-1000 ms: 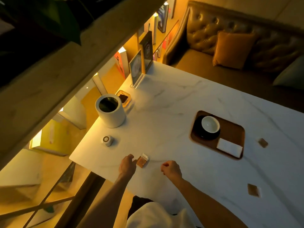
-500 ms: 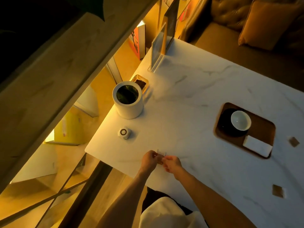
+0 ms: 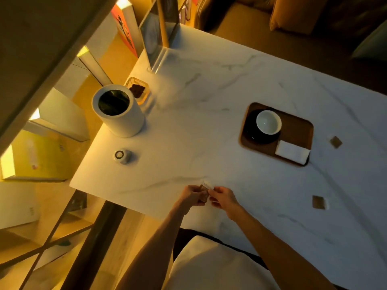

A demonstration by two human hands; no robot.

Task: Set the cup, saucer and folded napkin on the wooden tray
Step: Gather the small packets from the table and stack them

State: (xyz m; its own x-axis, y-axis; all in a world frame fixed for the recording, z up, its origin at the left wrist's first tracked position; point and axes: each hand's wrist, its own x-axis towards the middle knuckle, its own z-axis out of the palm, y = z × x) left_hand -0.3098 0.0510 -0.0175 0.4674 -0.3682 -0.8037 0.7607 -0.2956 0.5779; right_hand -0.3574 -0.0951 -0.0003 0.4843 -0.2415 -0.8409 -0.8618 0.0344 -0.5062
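Gleaming marble table (image 3: 209,132), sofa (image 3: 261,28) behind

Your marble table (image 3: 209,114) carries the wooden tray (image 3: 297,126), white canister (image 3: 119,114), and two brown packets (image 3: 336,141).

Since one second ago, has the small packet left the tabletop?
Yes. The small packet lay flat on the marble table; now both hands pinch it above the near edge.

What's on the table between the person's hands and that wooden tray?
Nothing: in the head view only bare marble table lies between the hands and the wooden tray.
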